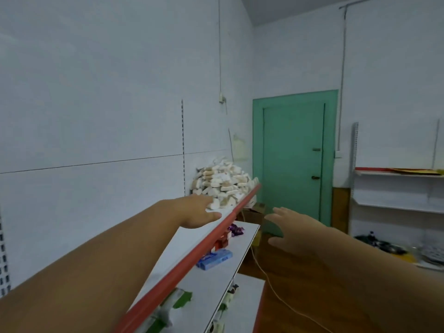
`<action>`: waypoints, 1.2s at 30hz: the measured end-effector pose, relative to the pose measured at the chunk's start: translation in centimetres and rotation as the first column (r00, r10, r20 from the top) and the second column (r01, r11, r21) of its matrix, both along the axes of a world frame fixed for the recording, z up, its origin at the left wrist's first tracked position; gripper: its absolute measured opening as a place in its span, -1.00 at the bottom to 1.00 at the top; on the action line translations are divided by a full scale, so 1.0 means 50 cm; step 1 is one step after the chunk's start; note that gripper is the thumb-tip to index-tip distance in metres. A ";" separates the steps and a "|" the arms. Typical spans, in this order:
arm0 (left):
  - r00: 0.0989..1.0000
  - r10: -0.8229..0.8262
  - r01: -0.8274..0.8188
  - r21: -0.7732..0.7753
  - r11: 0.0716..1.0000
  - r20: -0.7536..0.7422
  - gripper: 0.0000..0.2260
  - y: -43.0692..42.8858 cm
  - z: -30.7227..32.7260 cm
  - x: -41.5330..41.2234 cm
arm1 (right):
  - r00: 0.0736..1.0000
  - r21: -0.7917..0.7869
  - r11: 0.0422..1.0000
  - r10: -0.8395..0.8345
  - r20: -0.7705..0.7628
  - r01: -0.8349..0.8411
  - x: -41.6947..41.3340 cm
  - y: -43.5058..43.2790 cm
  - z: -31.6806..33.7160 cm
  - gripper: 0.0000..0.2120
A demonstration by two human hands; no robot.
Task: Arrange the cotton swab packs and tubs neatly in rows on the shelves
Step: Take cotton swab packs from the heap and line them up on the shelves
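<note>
The left arm stretches out over the top shelf (192, 255). The left hand (199, 210) lies palm down with straight, open fingers at the foot of the heaped cotton swab packs (223, 183) at the shelf's far end. The right hand (295, 231) hovers beside the shelf's red edge, its fingers spread and holding nothing, before a green door (293, 159).

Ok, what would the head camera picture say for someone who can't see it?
A person's left hand reaches along the top shelf toward a messy heap of cotton swab packs. The right hand hangs open in the air beside it, a green door behind.
</note>
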State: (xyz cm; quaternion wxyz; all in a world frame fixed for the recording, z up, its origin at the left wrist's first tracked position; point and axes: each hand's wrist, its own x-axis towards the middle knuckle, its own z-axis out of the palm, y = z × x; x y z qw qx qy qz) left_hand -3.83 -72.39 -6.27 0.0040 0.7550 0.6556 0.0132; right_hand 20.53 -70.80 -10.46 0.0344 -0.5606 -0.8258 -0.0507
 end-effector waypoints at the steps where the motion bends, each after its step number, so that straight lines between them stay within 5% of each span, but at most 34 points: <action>1: 1.000 -0.010 0.010 0.001 1.000 -0.005 -0.38 0.036 0.001 0.012 | 1.000 -0.010 1.000 -0.017 -0.006 0.017 0.017 0.027 -0.003 -0.35; 17: 0.995 -0.096 0.096 0.018 0.995 0.022 -0.40 0.771 -0.022 0.118 | 0.995 -0.057 0.994 -0.095 0.039 0.097 0.168 0.704 -0.005 -0.36; 25: 0.986 -0.069 0.086 0.107 0.991 -0.152 -0.42 1.070 -0.094 0.154 | 0.999 -0.015 0.999 0.044 -0.005 -0.044 0.194 1.054 -0.040 -0.44; 30: 0.996 0.082 -0.071 0.254 0.965 -0.032 -0.50 1.210 -0.076 0.096 | 0.935 0.024 0.942 0.334 -0.121 -0.334 0.144 1.296 -0.048 -0.54; 34: 0.932 0.198 -0.306 0.368 0.878 0.303 -0.64 1.211 -0.066 0.051 | 0.876 0.121 0.910 0.414 -0.247 -0.396 0.039 1.462 -0.006 -0.49; 36: 0.919 0.287 -0.378 0.398 0.836 0.270 -0.69 1.194 -0.066 0.014 | 0.821 0.174 0.867 0.497 -0.281 -0.466 -0.051 1.502 0.018 -0.49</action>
